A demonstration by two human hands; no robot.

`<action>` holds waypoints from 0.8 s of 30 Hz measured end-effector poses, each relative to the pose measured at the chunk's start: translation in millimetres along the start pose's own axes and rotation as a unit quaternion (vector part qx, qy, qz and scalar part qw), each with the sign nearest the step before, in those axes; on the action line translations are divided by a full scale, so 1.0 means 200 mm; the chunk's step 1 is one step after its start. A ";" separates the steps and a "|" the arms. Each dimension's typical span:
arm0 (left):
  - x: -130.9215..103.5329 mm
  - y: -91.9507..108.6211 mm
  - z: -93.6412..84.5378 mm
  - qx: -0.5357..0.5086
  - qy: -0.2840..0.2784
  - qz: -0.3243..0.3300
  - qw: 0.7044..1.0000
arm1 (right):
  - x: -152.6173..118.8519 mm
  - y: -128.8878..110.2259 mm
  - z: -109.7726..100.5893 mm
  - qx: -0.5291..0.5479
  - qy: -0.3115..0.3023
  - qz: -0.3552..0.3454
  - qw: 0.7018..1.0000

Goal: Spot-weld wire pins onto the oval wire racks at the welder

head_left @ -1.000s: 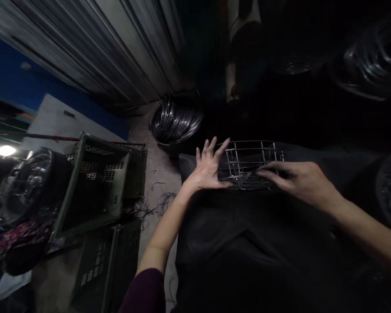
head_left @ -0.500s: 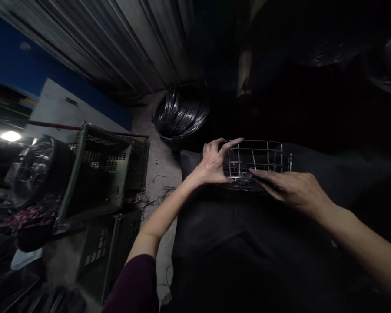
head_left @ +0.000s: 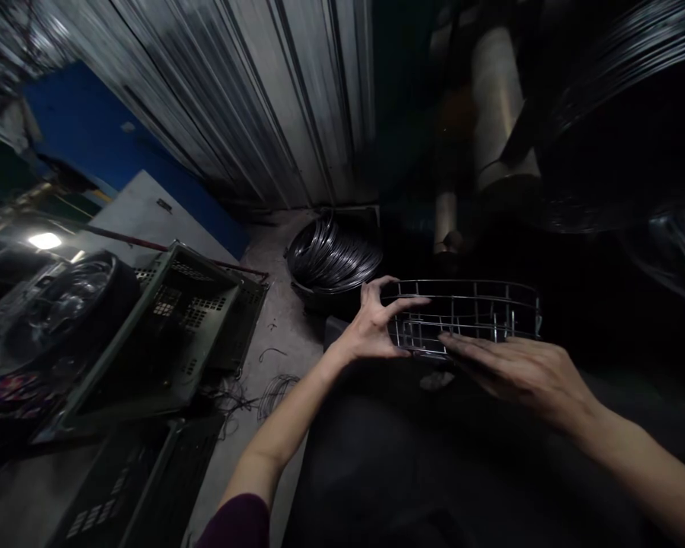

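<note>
A shallow wire basket (head_left: 475, 310) of shiny metal rods, with a rounded outline, is held up in front of me between both hands. My left hand (head_left: 374, 323) grips its left end, the thumb low and the fingers spread over the upper wires. Along its near lower side lies my right hand (head_left: 525, 377), with fingers fairly straight and pressed together against the wires; its thumb is hidden. Below the basket a dark sheet or apron (head_left: 377, 457) spreads out, with a small greyish lump (head_left: 437, 380) on it.
Left of centre a coil of dark wire (head_left: 336, 255) sits in a round container. Green perforated crates (head_left: 205, 327) stand on the floor at left, near loose wire scraps (head_left: 277, 392). Pale metal cylinders (head_left: 499, 106) and more wire coils (head_left: 633, 65) are at upper right.
The view has tilted upward, so the surroundings sit lower in the picture. The basket has turned somewhat and more of its wires show; both hands remain on it.
</note>
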State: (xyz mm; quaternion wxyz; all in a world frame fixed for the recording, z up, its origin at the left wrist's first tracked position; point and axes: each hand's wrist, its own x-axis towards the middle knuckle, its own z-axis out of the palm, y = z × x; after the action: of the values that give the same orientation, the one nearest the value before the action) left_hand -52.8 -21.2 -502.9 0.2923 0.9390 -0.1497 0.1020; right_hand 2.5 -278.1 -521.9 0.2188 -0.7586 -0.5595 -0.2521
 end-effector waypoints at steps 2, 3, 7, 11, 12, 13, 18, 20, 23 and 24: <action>0.02 -0.02 0.00 0.001 0.004 0.011 1.000 | 0.02 0.02 -0.01 -0.003 -0.020 -0.009 1.000; 0.03 -0.03 0.00 -0.001 0.005 0.014 1.000 | 0.03 0.02 -0.02 -0.005 -0.029 -0.009 1.000; 0.09 -0.04 -0.01 -0.011 -0.001 0.012 1.000 | 0.09 0.05 -0.06 -0.017 -0.012 -0.007 1.000; 0.16 -0.04 -0.03 -0.013 -0.007 0.015 1.000 | 0.14 0.08 -0.08 -0.016 0.021 -0.020 0.999; 0.17 -0.04 -0.03 -0.014 -0.008 0.017 1.000 | 0.15 0.09 -0.09 -0.015 0.024 -0.023 0.999; 0.18 -0.04 -0.03 -0.017 -0.008 0.019 1.000 | 0.16 0.10 -0.10 -0.016 0.027 -0.024 0.999; 0.25 -0.06 -0.04 -0.029 0.004 0.018 0.999 | 0.22 0.15 -0.12 -0.032 0.027 -0.033 0.999; 0.27 -0.06 -0.05 -0.037 0.006 0.014 0.999 | 0.24 0.17 -0.12 -0.040 0.027 -0.033 0.998; 0.30 -0.08 -0.05 -0.047 0.004 0.009 0.999 | 0.26 0.19 -0.12 -0.056 0.026 -0.035 0.997; 0.31 -0.08 -0.06 -0.048 0.002 0.005 0.999 | 0.27 0.19 -0.12 -0.058 0.027 -0.036 0.997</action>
State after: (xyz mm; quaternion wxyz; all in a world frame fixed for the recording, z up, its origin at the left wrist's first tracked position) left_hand 9.9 -15.5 -485.3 0.3369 0.9228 -0.1590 0.0980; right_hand 49.5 -263.8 -471.5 0.1805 -0.7423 -0.5648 -0.3121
